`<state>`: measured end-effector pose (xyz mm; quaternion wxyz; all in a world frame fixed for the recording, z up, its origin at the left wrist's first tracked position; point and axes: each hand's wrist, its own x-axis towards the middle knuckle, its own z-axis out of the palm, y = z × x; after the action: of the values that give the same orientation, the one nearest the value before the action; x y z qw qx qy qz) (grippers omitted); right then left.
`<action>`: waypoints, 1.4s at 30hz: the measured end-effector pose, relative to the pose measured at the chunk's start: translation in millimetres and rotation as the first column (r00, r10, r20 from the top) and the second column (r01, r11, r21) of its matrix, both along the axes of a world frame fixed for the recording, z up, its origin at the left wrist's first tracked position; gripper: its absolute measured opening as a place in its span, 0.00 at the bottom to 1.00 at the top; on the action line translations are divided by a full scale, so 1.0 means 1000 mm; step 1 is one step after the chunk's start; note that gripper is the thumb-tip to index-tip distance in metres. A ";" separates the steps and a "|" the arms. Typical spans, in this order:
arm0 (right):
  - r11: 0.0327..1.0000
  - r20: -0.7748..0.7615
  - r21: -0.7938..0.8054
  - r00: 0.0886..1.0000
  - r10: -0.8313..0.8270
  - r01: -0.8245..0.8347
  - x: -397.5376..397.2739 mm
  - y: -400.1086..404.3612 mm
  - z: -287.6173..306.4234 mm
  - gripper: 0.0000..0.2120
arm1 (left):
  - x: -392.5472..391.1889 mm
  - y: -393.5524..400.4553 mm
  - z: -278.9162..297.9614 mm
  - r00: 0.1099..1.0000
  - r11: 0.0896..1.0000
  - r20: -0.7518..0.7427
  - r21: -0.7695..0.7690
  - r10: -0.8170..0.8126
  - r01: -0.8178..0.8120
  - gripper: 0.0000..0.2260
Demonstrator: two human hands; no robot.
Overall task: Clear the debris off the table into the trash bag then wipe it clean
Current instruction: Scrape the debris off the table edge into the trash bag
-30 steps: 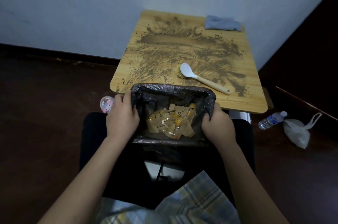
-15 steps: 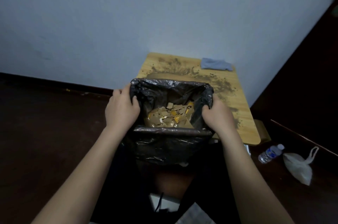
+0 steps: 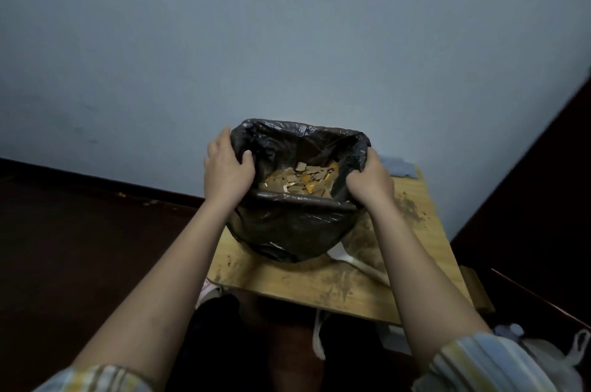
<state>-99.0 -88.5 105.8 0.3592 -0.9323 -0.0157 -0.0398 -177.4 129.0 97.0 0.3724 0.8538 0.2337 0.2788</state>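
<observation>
Pale blue-grey wall fills the space beyond the hands, meeting a dark floor at a dark skirting line. Below the hands stands a small wooden worktop (image 3: 428,263), smeared with brown dirt (image 3: 411,206) that shows to the right of the right forearm and along the near edge.

Both hands hold up a black trash bag (image 3: 287,225) between them, its mouth spread open. The left hand (image 3: 225,172) grips the bag's left rim, thumb hooked inside and fingers curled round the outside. The right hand (image 3: 371,182) clutches the right rim in a closed fist, plastic bunched in it. Inside the bag, between the two hands, lies a heap of tan and yellow scraps (image 3: 299,182). Whether the bag's bottom touches the worktop cannot be told.

A white brush (image 3: 351,260) pokes out from under the bag, beside the right forearm. Beyond the right hand a blue-grey cloth (image 3: 401,168) lies at the worktop's far edge. Striped sleeves cover both upper arms.
</observation>
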 end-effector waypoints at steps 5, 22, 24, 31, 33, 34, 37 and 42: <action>0.998 0.022 0.046 0.998 -0.052 0.051 0.044 0.030 -0.002 0.27 | 0.031 0.000 -0.012 0.992 0.907 -0.060 -0.402 0.112 -0.127 0.40; 0.953 -0.071 0.244 0.983 -0.168 0.181 0.097 0.127 -0.040 0.31 | 0.112 0.017 -0.028 0.977 0.913 -0.209 -0.391 0.032 -0.113 0.47; 0.952 -0.091 0.258 0.985 -0.146 0.165 0.098 0.134 -0.038 0.31 | 0.102 0.027 -0.026 0.968 0.989 -0.210 -0.021 0.139 -0.147 0.48; 0.960 -0.126 0.269 0.991 -0.047 0.080 0.094 0.147 -0.030 0.30 | 0.077 0.038 -0.011 0.911 0.522 -0.384 0.751 -0.153 0.404 0.17; 0.959 -0.127 0.273 0.991 -0.042 0.076 0.093 0.145 -0.030 0.29 | 0.075 0.036 -0.007 0.906 0.455 -0.406 0.788 -0.122 0.414 0.16; 0.957 -0.134 0.280 0.990 -0.042 0.078 0.093 0.142 -0.030 0.29 | 0.074 0.034 -0.005 0.907 0.442 -0.409 0.798 -0.104 0.411 0.17; 0.944 -0.162 0.314 0.985 -0.052 0.101 0.096 0.131 -0.027 0.30 | 0.077 0.025 -0.002 0.871 0.377 -0.485 0.795 -0.073 0.475 0.20; 0.945 -0.121 0.316 0.992 -0.042 0.079 0.112 0.105 -0.017 0.30 | 0.096 -0.005 -0.005 0.831 0.300 -0.535 0.776 -0.150 0.554 0.21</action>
<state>13.2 16.1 88.4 0.5045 -0.8625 0.0399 -0.0002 -81.0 123.5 92.5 -0.1556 0.9779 -0.0920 0.1056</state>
